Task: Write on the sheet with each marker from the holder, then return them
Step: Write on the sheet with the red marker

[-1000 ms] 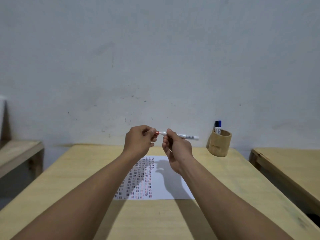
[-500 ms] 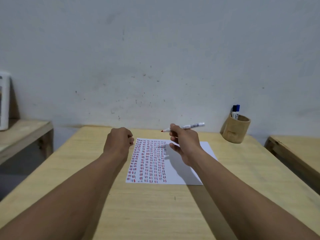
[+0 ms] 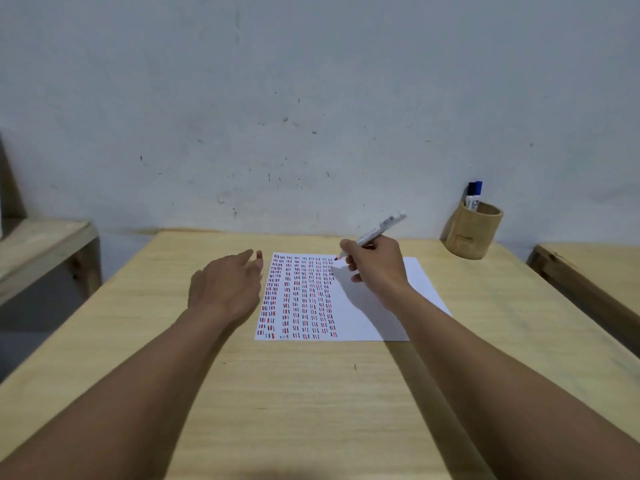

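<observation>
A white sheet (image 3: pixel 363 320) lies on the wooden table (image 3: pixel 311 393), its left half filled with columns of short red and dark marks. My right hand (image 3: pixel 375 268) grips a white marker (image 3: pixel 379 226), uncapped, whose red tip touches the sheet near its top edge, right of the last column. My left hand (image 3: pixel 225 285) rests on the table just left of the sheet, with the small red cap (image 3: pixel 259 253) at its fingertips. A bamboo holder (image 3: pixel 472 233) stands at the far right corner with a blue-capped marker (image 3: pixel 478 192) and a black-capped one in it.
A grey wall rises right behind the table. A wooden bench (image 3: pixel 41 244) sits at the left and another wooden surface (image 3: pixel 588 271) at the right, each across a gap from the table.
My hands came apart and the red cap came off the marker. Both hands dropped to the table, the marker tip coming down onto the sheet and the left hand settling beside it.
</observation>
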A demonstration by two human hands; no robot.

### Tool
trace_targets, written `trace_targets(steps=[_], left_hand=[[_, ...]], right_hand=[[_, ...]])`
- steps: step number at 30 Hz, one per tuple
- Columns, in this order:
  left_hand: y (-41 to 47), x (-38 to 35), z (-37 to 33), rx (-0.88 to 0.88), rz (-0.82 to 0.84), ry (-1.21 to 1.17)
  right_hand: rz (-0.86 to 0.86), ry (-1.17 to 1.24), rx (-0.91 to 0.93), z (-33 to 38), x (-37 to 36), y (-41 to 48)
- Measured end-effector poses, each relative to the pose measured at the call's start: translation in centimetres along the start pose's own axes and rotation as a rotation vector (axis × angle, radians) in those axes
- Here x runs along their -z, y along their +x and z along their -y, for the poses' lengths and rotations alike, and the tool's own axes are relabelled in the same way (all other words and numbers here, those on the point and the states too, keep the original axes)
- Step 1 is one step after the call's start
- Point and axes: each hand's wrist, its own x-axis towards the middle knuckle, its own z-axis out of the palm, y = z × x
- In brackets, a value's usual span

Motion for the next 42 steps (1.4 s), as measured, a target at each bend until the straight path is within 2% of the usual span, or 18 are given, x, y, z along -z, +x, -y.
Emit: trace_targets(steps=[3, 5, 13, 34, 36, 38, 40, 42], left_hand=[[-0.4, -0.6, 1.3, -0.025, 0.171, 0.176], [-0.5, -1.3, 2.0, -0.04, 0.223, 0.216], [-0.4, -1.7, 2.3, -0.059, 0.21, 0.255], [-0.4, -1.9, 2.5, -0.054, 0.205, 0.236], [-0.4, -1.9, 2.4, -0.039, 0.184, 0.206], [-0.2, -1.7, 2.1, -0.015, 0.092, 0.14], [0.2, -1.1, 1.6, 0.011, -0.02, 0.017], [1.3, -0.6, 1.0, -0.02, -0.057, -0.115]], right_hand=[[0.002, -0.119, 0.016, -1.5, -0.4, -0.3], [-0.005, -0.15, 0.019, -2.2, -0.6, -0.5], [-0.003, -0.297, 0.052, -2.4, -1.0, -0.4], [0.027, -0.308, 0.038, -2.5, -1.1, -0.4], [0.012, -0.282, 0.034, -2.5, -1.0, -0.5], [-0.018, -0.227, 0.019, -2.4, -0.8, -0.4], [-0.047, -0.16, 0.003, -2.2, -0.6, 0.0], [-0.052, -0.119, 0.001, -1.9, -0.5, 0.3]])
